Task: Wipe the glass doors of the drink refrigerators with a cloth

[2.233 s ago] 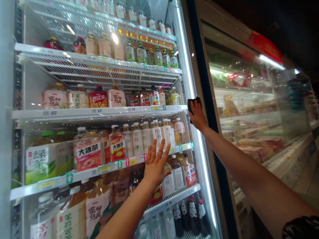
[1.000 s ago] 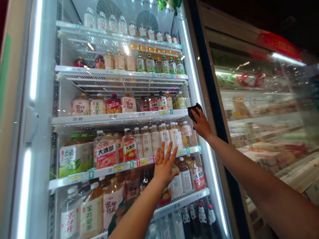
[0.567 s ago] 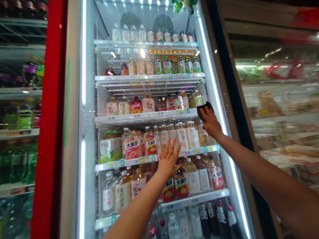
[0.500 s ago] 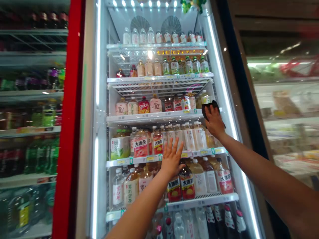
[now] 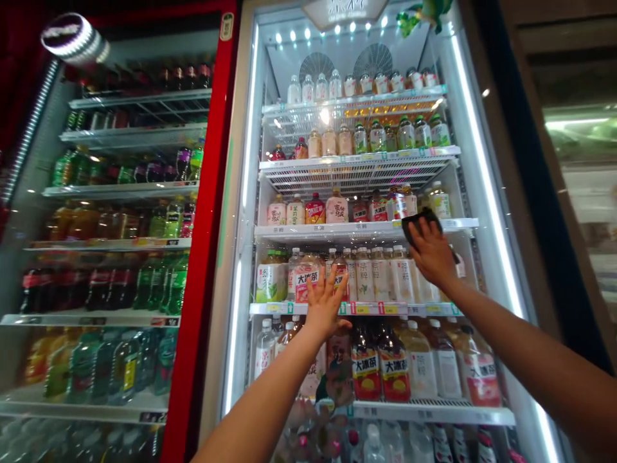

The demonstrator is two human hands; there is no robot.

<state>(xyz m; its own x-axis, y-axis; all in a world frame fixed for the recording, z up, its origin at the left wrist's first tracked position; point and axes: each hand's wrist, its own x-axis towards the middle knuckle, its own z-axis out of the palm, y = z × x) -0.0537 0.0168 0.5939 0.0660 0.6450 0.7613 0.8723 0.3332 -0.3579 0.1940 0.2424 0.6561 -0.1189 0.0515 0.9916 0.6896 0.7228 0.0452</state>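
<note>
My left hand (image 5: pixel 328 307) is spread flat against the glass door (image 5: pixel 357 239) of a lit drinks fridge, fingers apart, with nothing in it. Behind it, through the glass, stand bottles with red labels. My right hand (image 5: pixel 430 252) presses a black cloth (image 5: pixel 420 224) to the same glass, further right and higher. The cloth sticks out above the fingers and a bit of it shows by the wrist. Several rows of bottled tea (image 5: pixel 367 363) fill the shelves behind the glass.
On the left stands another drinks fridge with a red frame (image 5: pixel 200 212) and bottles on its shelves. An open-looking shelf unit (image 5: pixel 585 193) is on the right, blurred. A lit sign (image 5: pixel 344 11) and green leaf decoration (image 5: pixel 423 18) are at the top.
The view has swung left, so the fridge sits further right and more of the left fridge shows. Against the shelves, my right hand and the cloth have shifted left and slightly down; my left hand has shifted left.
</note>
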